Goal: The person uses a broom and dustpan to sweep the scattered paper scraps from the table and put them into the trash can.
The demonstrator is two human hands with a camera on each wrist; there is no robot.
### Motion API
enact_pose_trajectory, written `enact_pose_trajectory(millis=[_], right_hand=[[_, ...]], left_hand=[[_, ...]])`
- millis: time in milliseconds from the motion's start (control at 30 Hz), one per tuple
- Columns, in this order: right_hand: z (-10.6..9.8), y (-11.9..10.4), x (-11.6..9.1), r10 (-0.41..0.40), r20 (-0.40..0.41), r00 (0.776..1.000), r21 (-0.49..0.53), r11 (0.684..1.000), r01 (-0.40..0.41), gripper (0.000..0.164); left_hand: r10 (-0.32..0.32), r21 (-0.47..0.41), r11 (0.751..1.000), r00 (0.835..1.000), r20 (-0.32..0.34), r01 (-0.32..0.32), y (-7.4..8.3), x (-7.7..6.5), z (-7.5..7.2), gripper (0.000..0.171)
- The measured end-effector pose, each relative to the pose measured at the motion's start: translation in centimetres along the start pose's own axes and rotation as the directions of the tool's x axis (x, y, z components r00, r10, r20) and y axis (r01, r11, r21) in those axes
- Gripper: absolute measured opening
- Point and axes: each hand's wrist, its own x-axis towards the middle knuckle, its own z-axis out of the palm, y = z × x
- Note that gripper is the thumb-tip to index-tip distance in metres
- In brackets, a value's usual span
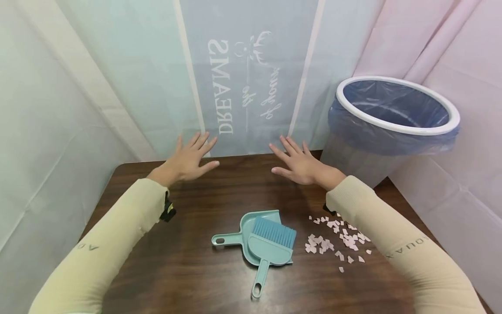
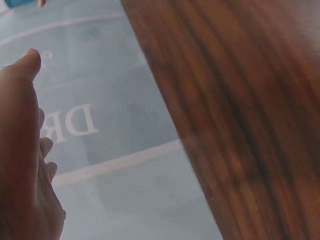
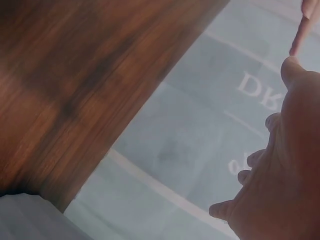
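Note:
Both hands are held out over the far part of the table with fingers spread and nothing in them. The left hand (image 1: 188, 160) is at the left, its thumb pointing inward; the right hand (image 1: 300, 165) mirrors it at the right. Nearer the person lies a light teal dustpan (image 1: 247, 226), handle to the left. A small hand brush (image 1: 270, 248) with blue bristles rests partly on the pan, its handle toward the person. Right of them, torn white paper scraps (image 1: 321, 244) lie scattered, some behind the right sleeve in the head view.
A waste bin (image 1: 361, 161) with a white rim and blue liner stands at the table's far right corner. Pale printed curtains (image 1: 247, 78) hang behind the brown wooden table (image 1: 176, 261). Light sheeting (image 1: 39, 131) encloses the sides.

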Motion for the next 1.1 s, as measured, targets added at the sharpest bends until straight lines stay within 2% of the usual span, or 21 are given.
enact_pose_trajectory(millis=[233, 433, 633, 733, 900, 1000, 1100], right_hand=[[0.4, -1.1, -3.0, -0.093, -0.053, 0.994, 0.031, 0.995, 0.095, 0.077], [2.5, -1.8, -5.4, -0.208, -0.139, 0.968, 0.062, 0.974, 0.218, 0.081], [5.1, -3.3, -7.7, -0.360, -0.188, 0.914, 0.015, 0.929, 0.369, 0.088], [6.1, -4.6, -8.9, -0.429, -0.172, 0.887, 0.003, 0.900, 0.436, 0.092], [8.1, -6.9, -10.6, -0.521, -0.136, 0.842, -0.051, 0.853, 0.520, 0.094], [9.3, -8.2, -11.5, -0.577, -0.132, 0.806, -0.110, 0.817, 0.566, 0.092], [10.3, -9.6, -12.2, -0.625, -0.122, 0.771, -0.175, 0.778, 0.603, 0.082]], left_hand=[[0.055, -0.025, 0.998, 0.998, -0.024, -0.056, 0.7, -3.5, 1.3, 0.079], [0.069, -0.112, 0.991, 0.997, -0.047, -0.074, 2.2, -6.1, 2.8, 0.077], [0.102, -0.144, 0.983, 0.990, -0.097, -0.115, 4.8, -8.7, 5.3, 0.077], [0.125, -0.163, 0.976, 0.986, -0.107, -0.141, 6.2, -9.8, 6.7, 0.078], [0.140, -0.253, 0.954, 0.986, -0.089, -0.158, 7.9, -11.3, 8.7, 0.080], [0.137, -0.294, 0.943, 0.987, -0.079, -0.154, 8.6, -11.9, 9.8, 0.081], [0.129, -0.331, 0.931, 0.988, -0.091, -0.152, 9.3, -12.4, 10.9, 0.078]])
